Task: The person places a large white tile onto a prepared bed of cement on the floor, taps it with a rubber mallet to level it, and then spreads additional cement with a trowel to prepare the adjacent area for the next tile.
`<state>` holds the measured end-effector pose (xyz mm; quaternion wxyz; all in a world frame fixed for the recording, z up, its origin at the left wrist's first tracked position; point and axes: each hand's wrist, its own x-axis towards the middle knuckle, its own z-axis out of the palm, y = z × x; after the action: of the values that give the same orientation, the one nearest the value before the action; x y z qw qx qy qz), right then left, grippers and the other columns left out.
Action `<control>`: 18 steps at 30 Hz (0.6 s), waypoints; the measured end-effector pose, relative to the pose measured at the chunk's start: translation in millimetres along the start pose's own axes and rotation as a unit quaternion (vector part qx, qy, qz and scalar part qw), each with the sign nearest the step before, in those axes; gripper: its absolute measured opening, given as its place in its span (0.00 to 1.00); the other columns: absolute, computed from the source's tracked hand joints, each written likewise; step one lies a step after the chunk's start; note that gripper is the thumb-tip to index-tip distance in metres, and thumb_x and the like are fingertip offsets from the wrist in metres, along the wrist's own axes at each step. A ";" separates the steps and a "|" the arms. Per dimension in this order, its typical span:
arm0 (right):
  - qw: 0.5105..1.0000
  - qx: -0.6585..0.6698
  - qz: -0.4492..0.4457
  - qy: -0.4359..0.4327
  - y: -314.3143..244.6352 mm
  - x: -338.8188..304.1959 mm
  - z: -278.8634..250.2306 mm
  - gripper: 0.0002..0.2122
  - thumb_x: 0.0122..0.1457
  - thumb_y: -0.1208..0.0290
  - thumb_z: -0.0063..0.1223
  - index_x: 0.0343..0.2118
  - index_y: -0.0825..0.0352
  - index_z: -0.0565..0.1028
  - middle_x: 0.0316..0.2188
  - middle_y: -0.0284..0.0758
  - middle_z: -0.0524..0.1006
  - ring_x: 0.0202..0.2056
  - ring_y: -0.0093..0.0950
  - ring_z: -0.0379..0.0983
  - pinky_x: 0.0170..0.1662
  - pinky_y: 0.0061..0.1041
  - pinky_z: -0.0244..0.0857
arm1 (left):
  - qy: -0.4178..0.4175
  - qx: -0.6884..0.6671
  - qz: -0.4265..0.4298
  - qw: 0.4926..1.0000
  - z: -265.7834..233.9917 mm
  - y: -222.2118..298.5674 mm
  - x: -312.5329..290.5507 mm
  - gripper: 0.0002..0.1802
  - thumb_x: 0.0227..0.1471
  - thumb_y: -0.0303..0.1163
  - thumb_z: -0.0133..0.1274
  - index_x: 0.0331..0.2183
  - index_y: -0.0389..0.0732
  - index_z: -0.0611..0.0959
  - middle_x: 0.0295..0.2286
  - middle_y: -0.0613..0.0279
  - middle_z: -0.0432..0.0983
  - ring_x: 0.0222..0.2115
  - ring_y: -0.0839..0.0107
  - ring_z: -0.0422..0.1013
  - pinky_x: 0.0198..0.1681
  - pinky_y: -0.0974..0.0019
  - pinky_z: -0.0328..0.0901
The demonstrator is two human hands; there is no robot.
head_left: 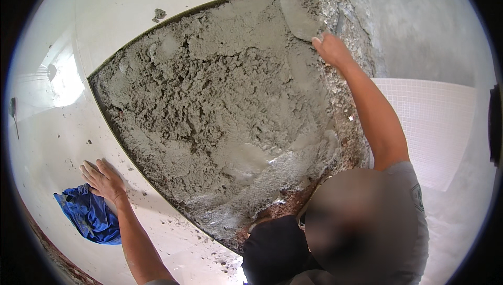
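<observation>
My right hand [333, 50] is closed around a flat trowel, its blade [301, 19] lying on smoothed mortar at the far right corner of the bed. Rough grey mortar [194, 91] fills the recess between the tiles; its middle is crumbly, while patches along the right and near sides look smoother and wet. On the glossy white tile [52, 143] to the left, my left hand [106, 182] rests with fingers spread, holding nothing. A crumpled blue cloth [94, 218] lies against that hand's near side. The trowel's handle is mostly hidden by my right hand.
Broken rubble [348, 128] edges the mortar on the right, beside a grey surface [419, 39]. A white panel with a grid pattern [429, 122] lies beyond my right arm. Mortar lumps [159, 14] dot the tiles. Reddish dirt [287, 205] shows near my dark-clothed leg [275, 248].
</observation>
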<state>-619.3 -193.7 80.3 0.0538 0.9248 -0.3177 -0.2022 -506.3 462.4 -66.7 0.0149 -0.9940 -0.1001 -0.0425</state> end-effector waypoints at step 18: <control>0.951 0.242 0.114 -0.157 47.4 -37.2 12.0 0.26 0.58 0.49 0.45 0.39 0.76 0.72 0.31 0.50 0.77 0.32 0.39 0.75 0.45 0.36 0.67 | 0.017 -0.006 0.011 1.000 9.0 -8.0 2.8 0.35 0.59 0.60 0.28 0.62 0.52 0.58 0.63 0.66 0.48 0.63 0.66 0.43 0.61 0.44 0.38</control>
<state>-677.7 -208.2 92.8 -0.1995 0.8244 -0.4646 -0.2543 -504.4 471.1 -75.3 0.0114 -0.9942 -0.0885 -0.0600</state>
